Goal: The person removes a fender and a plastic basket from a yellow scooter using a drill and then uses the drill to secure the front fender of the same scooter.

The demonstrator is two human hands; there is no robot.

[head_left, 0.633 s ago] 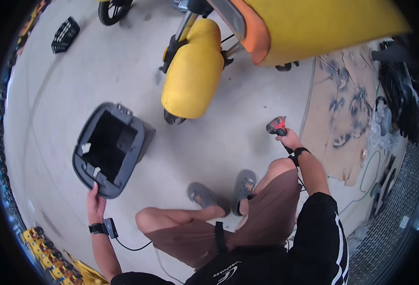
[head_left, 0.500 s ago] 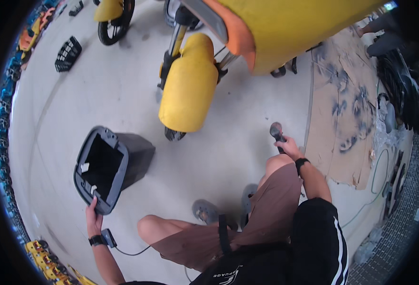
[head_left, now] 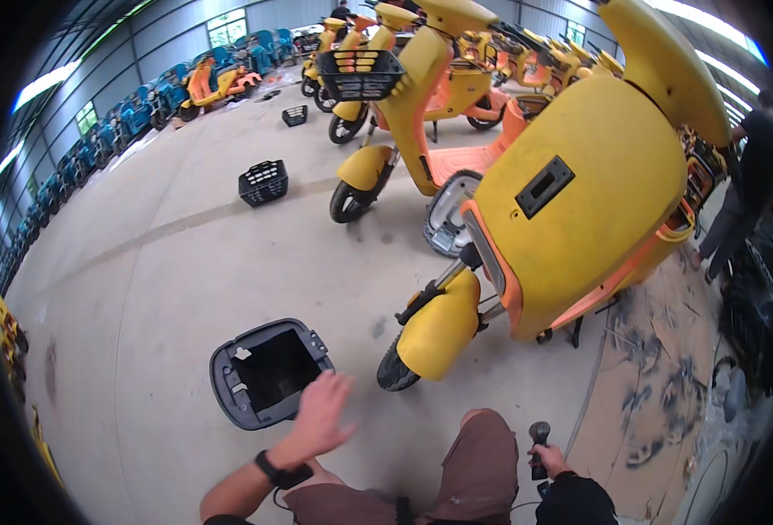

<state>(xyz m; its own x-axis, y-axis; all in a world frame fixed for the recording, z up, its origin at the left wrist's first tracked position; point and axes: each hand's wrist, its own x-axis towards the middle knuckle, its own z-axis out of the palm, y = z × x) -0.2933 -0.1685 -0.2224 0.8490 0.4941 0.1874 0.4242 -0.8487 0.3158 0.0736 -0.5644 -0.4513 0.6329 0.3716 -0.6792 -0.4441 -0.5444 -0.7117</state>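
Observation:
My left hand (head_left: 319,421), a dark band at its wrist, is raised with its fingers stretched and apart. It overlaps the near right corner of a dark grey, open-topped box (head_left: 226,378) on the floor; no grip on the rim shows. The box has a wide rounded rim with two pale tabs, and its inside is black. At the lower right, my right hand (head_left: 551,458) is closed round a dark handheld tool with a rounded head (head_left: 540,432), held upright beside my right knee. A yellow scooter (head_left: 597,210) stands ahead, its front wheel (head_left: 395,367) right of the box.
More yellow and orange scooters (head_left: 456,96) stand behind, one with a black basket on its front. Two loose black baskets, one nearer (head_left: 264,182), lie on the floor. Stained cardboard (head_left: 640,411) covers the floor at right, where another person (head_left: 748,188) stands.
My left hand has let go of the box's rim and risen with its fingers spread. The box's opening now faces up more. My view has tilted up; the tool stays in my right hand.

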